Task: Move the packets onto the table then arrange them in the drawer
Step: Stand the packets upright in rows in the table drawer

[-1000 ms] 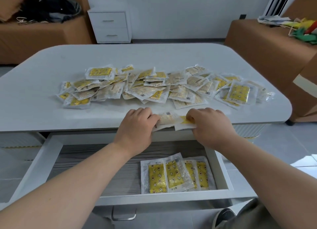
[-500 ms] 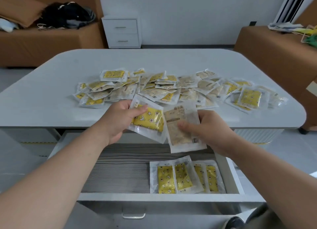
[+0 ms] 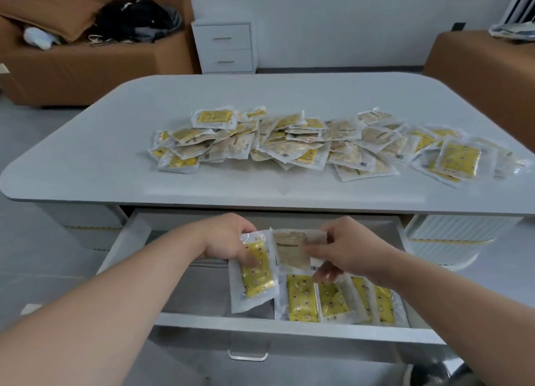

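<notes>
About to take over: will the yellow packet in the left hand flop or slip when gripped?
Probably floppy: the yellow packet hangs bent from the left hand. Its clear glossy wrapper looks slippery. Likely light, since a few fingers hold it.

Over the open drawer (image 3: pixel 136 241), the left hand (image 3: pixel 228 238) pinches a yellow packet (image 3: pixel 256 272) and the right hand (image 3: pixel 347 248) a beige packet (image 3: pixel 291 251), above a row of packets (image 3: pixel 338 298) in the drawer, while a heap of packets (image 3: pixel 318 145) covers the surface (image 3: pixel 115 154).
</notes>
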### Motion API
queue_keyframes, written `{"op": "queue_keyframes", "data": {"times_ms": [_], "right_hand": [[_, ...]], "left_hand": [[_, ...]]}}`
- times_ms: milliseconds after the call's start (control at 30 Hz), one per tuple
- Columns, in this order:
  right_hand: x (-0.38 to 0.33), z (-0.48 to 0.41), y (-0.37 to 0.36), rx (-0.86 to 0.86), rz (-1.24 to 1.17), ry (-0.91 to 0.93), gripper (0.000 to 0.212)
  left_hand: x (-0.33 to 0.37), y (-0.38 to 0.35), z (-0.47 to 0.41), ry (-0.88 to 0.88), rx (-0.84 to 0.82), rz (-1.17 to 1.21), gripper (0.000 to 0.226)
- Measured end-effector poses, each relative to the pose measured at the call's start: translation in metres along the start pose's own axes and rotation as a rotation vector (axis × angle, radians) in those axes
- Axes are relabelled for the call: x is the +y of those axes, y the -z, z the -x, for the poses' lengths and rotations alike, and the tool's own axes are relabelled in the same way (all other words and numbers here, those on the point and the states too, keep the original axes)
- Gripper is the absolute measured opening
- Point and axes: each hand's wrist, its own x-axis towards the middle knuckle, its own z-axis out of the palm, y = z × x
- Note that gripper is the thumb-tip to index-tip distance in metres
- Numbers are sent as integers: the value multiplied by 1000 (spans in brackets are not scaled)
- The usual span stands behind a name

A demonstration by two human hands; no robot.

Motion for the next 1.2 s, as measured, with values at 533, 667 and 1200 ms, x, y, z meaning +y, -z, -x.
{"op": "queue_keyframes", "data": {"times_ms": [533, 667, 1200], "right_hand": [[23, -20, -11, 99, 112, -23, 14], [24, -26, -11, 109, 244, -37, 15], [66, -55, -17, 85, 823, -305, 59]], "left_hand": [[-29, -52, -63, -36, -92, -192, 36], [-23, -62, -70, -43, -41, -190, 42], [-4, -79, -64, -17, 98, -699, 74]]}}
